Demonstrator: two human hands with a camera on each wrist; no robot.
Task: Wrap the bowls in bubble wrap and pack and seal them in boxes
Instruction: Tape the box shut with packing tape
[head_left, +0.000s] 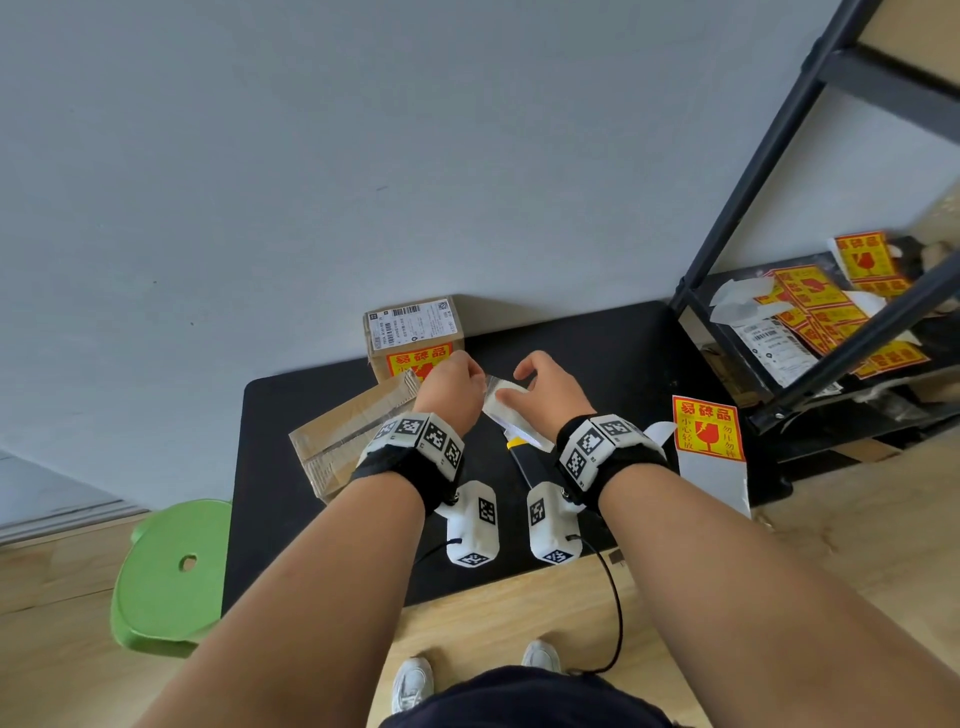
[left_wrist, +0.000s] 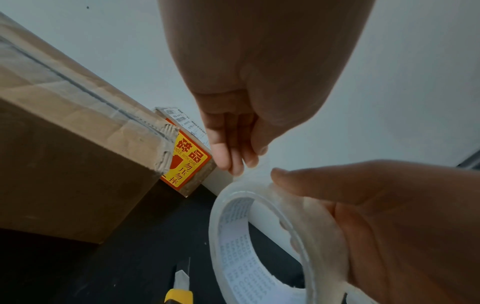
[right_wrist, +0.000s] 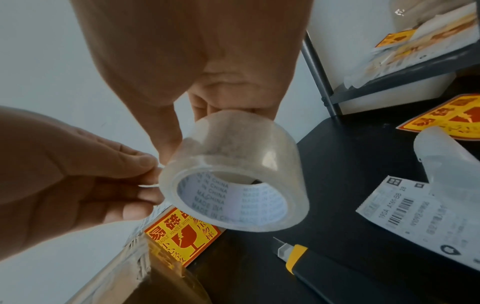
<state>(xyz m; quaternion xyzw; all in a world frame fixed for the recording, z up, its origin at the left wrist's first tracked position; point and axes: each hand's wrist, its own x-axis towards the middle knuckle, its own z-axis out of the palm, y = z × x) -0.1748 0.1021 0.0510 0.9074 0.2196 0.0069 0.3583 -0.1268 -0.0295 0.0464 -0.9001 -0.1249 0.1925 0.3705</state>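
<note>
A clear packing tape roll (head_left: 511, 410) hangs above the black table (head_left: 597, 338) between both hands. My right hand (head_left: 519, 387) grips the roll (right_wrist: 233, 164), thumb on its outer face. My left hand (head_left: 475, 376) pinches the loose tape end (left_wrist: 240, 170) at the roll's edge. A taped brown box (head_left: 348, 436) lies at the left. Behind it stands a smaller box (head_left: 413, 332) with a shipping label and a red-yellow fragile sticker (left_wrist: 187, 162). No bowl or bubble wrap is in view.
A yellow-black utility knife (right_wrist: 293, 255) lies on the table under the roll. A fragile sticker sheet (head_left: 706, 431) and a shipping label (right_wrist: 415, 216) lie at the right. A black shelf (head_left: 831, 332) with more stickers stands right, a green stool (head_left: 166, 571) left.
</note>
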